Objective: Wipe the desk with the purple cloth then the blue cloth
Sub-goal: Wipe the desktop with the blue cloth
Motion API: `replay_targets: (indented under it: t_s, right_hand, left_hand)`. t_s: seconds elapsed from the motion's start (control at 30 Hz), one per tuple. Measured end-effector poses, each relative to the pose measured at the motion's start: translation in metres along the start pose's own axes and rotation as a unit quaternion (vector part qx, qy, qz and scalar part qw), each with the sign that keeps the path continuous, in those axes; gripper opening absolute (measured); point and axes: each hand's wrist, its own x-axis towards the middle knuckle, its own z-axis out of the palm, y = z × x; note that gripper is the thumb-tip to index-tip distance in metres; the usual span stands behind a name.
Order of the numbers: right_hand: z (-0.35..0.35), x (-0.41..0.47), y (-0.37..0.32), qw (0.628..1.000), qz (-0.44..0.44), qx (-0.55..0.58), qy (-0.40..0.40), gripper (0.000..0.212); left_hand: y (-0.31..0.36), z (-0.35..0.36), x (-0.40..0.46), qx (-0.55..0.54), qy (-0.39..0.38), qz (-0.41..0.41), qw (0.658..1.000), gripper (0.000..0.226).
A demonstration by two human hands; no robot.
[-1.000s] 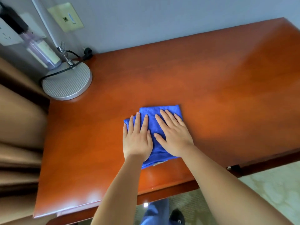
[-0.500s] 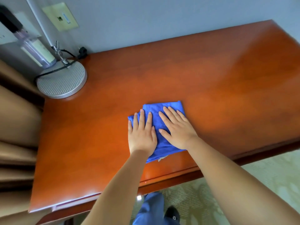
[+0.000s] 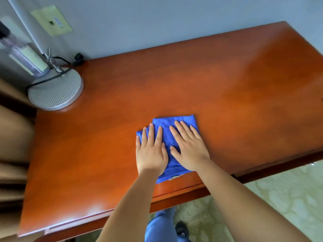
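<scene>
Near the front edge of the glossy reddish-brown wooden desk, a folded bright blue cloth, lying flat, its near corner close to the desk's lip. Pressed on top of it side by side: left hand and right hand, both palm down, fingers straight and slightly spread, pinching nothing. Left hand over the cloth's left part, little finger at its left border; right hand over the right part, fingertips short of the far border. Blue fabric visible between the two thumbs. At the far left corner of the desk, a round silver ribbed lamp base with a black cord across it, well apart from the cloth. Below the desk edge, pale green patterned carpet, a blue trouser leg and a dark shoe
</scene>
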Motion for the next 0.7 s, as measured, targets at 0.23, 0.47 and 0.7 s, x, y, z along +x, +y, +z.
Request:
replay_targets:
  t_s: [0.23,0.47,0.7]
  right_hand:
    - [-0.01,0.081,0.029,1.0,-0.029,-0.007,0.005,0.071]
    - [-0.017,0.127,0.047,0.999,-0.011,-0.033,-0.001,0.078]
    - [-0.015,0.119,0.053,1.0,-0.019,-0.02,-0.008,0.078]
  left_hand:
    - [0.003,-0.005,0.075,-0.025,0.032,-0.045,0.998,0.07]
    - [0.006,-0.01,0.13,-0.012,0.026,-0.041,0.999,0.058]
    - [0.008,-0.012,0.126,0.003,0.037,-0.022,0.999,0.069]
